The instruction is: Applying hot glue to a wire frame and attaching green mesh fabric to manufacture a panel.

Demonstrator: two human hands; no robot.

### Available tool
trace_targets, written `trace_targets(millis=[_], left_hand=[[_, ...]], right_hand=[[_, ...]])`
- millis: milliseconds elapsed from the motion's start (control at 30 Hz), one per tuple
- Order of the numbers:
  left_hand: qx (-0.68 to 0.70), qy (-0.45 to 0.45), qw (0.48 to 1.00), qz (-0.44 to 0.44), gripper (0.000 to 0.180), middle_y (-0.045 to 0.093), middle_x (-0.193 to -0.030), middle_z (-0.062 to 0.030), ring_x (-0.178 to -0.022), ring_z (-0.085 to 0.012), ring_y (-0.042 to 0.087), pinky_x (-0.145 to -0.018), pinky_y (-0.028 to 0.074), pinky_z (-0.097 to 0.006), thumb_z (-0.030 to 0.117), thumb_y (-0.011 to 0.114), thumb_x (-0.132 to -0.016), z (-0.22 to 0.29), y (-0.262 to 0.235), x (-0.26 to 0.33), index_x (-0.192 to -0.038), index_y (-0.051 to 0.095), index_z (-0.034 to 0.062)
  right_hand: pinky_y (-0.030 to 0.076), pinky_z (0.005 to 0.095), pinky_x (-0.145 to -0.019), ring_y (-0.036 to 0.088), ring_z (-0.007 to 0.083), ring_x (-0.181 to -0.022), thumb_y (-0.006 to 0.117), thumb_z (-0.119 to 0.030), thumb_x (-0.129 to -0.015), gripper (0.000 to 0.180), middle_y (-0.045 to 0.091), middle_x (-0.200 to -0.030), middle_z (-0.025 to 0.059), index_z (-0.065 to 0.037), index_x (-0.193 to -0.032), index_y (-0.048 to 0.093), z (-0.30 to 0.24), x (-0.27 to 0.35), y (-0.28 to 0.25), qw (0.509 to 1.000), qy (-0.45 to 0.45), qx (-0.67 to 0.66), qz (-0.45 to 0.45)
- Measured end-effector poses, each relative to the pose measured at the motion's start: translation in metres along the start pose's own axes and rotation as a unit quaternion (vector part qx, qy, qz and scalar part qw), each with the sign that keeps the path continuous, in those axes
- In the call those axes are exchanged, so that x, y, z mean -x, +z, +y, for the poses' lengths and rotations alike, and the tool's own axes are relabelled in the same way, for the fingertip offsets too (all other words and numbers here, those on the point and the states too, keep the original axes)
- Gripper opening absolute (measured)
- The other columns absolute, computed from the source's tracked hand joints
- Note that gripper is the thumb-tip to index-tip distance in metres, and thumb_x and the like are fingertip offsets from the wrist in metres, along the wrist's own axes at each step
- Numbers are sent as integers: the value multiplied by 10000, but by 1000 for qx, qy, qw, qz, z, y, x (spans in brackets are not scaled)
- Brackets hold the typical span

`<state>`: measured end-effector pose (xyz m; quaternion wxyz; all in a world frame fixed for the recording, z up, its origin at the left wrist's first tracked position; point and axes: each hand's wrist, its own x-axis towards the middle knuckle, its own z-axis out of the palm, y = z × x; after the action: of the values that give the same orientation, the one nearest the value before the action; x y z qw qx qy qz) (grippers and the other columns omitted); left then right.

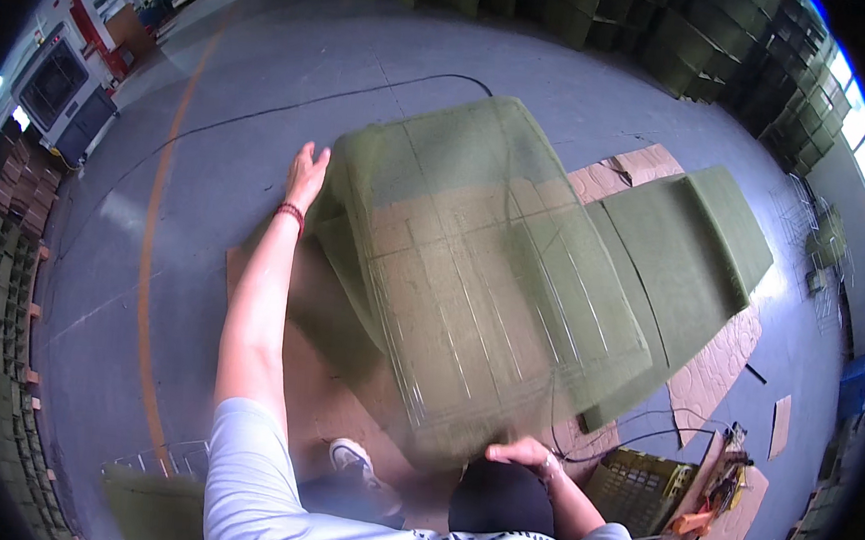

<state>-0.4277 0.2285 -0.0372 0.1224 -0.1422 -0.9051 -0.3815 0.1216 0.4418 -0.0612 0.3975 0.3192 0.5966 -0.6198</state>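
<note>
Green see-through panel (481, 293) over brown cardboard (317, 412).
Left hand (307, 176), ten o'clock: grip apart, beside the panel's edge; right hand (520, 452), five o'clock: grip cannot be told.

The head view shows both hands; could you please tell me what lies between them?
In the head view, a see-through green mesh piece lies between the left hand and the right hand, with brown cardboard beneath it.

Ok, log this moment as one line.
left hand: open, at far-left edge of green mesh frame | right hand: at its near edge | green panel: right, over cardboard
</note>
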Motion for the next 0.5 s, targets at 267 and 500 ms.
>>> trace_targets(millis=[267, 500], left_hand=[[49, 24, 993, -102, 417, 607, -982, -125, -920, -189, 550, -810, 419, -299, 324, 590, -803, -6, 60, -70, -1046, 566, -14], [159, -21, 982, -102, 239, 583, -746, 34, -720, -65, 491, -645, 388, -231, 232, 606, -807, -52, -52, -5, -839, 639, -3]], right_hand=[[440, 272, -808, 558, 147, -872, 613, -472, -778, 559, 622, -958, 82, 3, -1070, 575, -24, 12, -6, 990, -117, 11, -77], [445, 319, -820, 526, 176, -971, 675, -297, -768, 534, 558, -1084, 74, 4, -1163, 479, -38, 42, -5, 932, -247, -242, 111]])
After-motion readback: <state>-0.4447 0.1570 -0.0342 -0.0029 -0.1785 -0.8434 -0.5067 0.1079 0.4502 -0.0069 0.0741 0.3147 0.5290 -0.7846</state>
